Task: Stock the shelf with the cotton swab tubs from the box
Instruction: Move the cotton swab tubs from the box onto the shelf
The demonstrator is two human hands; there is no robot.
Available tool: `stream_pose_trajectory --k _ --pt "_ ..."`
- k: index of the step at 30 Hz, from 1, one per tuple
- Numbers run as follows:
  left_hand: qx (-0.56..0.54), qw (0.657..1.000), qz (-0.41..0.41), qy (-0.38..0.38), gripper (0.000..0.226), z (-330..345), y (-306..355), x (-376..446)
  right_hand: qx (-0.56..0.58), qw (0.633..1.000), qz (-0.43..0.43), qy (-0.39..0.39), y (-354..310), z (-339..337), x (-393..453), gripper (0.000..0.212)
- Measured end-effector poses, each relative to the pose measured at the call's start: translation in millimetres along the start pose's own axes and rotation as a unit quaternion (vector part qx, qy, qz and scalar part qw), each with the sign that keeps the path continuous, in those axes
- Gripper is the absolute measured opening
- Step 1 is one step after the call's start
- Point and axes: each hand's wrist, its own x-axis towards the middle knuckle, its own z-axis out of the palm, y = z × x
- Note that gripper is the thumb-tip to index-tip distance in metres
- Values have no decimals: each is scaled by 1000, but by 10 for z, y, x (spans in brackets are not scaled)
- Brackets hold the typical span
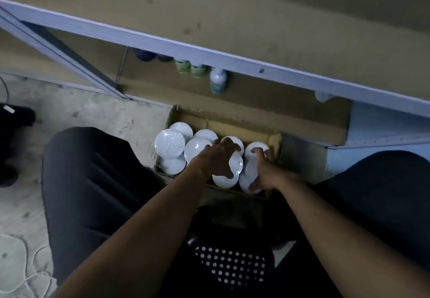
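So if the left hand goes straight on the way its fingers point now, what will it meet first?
Probably the white tub lid just beyond the left hand, then the far wall of the cardboard box. Depth is unclear; the fingers may already touch that lid.

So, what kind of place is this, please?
Probably a shop aisle or its stockroom. A metal shelf holds a few bottles on its lower level, and a cardboard box of white tubs sits on the concrete floor, both hands in it.

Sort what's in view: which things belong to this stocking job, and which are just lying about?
Job: round white-lidded tubs, brown cardboard box, white-edged shelf, left hand, right hand.
Lying about: green and white bottles, white cord, black perforated stool.
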Motion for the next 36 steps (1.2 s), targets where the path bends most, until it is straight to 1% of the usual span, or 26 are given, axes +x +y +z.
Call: stream_pose_trajectory --k 1,2,4,7,10,13,15,18,20,21,23,24,26,28,30,34,36 --pt "36 999 9 1 89 36 -13 34 -2 1000 -12 4 30 38 51 113" --pt "79 996 18 21 90 86 -37 82 -8 1000 -14 17 58 82 114 112" --pt "121 992 23 39 92 217 -127 138 -30 999 -15 31 147 184 269 110" --pt "114 992 26 41 92 243 -142 200 -41 998 -16 44 241 282 394 106" --pt "139 989 15 41 97 213 -116 276 -25 997 -22 62 290 307 443 105" --pt "143 989 8 32 97 189 -15 249 -10 997 -34 75 295 356 388 112" --pt "136 990 0 38 97 173 37 188 9 996 -38 85 305 393 318 119" --pt "115 993 1 36 96 182 105 105 40 990 -48 129 349 440 231 123" --pt "97 995 1 37 89 179 161 36 68 986 -56 144 376 453 169 118" --pt "71 997 -18 33 83 179 188 18 74 983 -59 155 387 461 137 114" --pt "29 998 -52 23 77 200 234 11 66 978 -59 190 403 481 91 104" --pt "33 998 -51 24 78 229 243 31 59 975 -58 206 407 489 75 101" --pt "77 996 -33 28 84 288 276 50 55 973 -60 216 405 508 55 99" --pt "141 989 -3 34 95 360 267 63 59 972 -69 218 402 534 41 100" --pt "168 985 6 35 102 423 253 74 61 970 -77 224 413 559 29 97" --pt "204 977 13 54 100 451 236 121 48 970 -79 225 428 567 45 95" --pt "210 976 10 50 101 451 208 137 45 968 -83 231 403 550 60 95"
